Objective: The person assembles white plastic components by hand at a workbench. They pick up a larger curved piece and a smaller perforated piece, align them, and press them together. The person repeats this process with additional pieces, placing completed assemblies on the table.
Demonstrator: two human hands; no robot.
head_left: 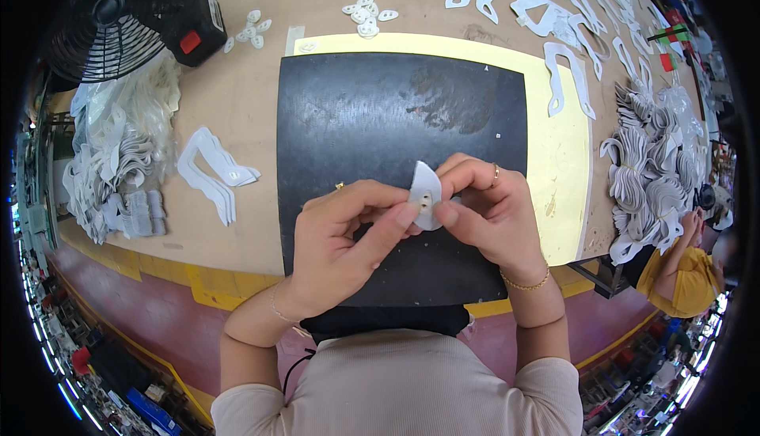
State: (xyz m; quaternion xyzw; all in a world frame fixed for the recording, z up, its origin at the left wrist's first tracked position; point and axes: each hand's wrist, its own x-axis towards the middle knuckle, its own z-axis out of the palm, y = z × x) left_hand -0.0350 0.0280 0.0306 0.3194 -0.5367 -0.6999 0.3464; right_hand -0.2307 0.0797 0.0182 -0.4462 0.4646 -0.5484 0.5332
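Over the black mat (356, 119), both hands pinch a small white cut piece (424, 191) with a rounded lower end and a pointed top. Small dark-rimmed holes show on its face. My left hand (340, 238) grips its left edge between thumb and forefinger. On the opposite edge, my right hand (491, 214) holds it with thumb and fingertips. The fingers cover part of the piece, so its full outline is hidden. Left of the mat lies a small stack of white U-shaped cut pieces (207, 171), with an oval patch at one end.
Small white ovals with holes (364, 15) lie behind the mat. Bundled white pieces (119, 159) and a black fan (107, 13) stand at left. More bundles (653, 167) sit at right, near a person in yellow (681, 278). Yellow sheeting (554, 191) shows beneath the mat.
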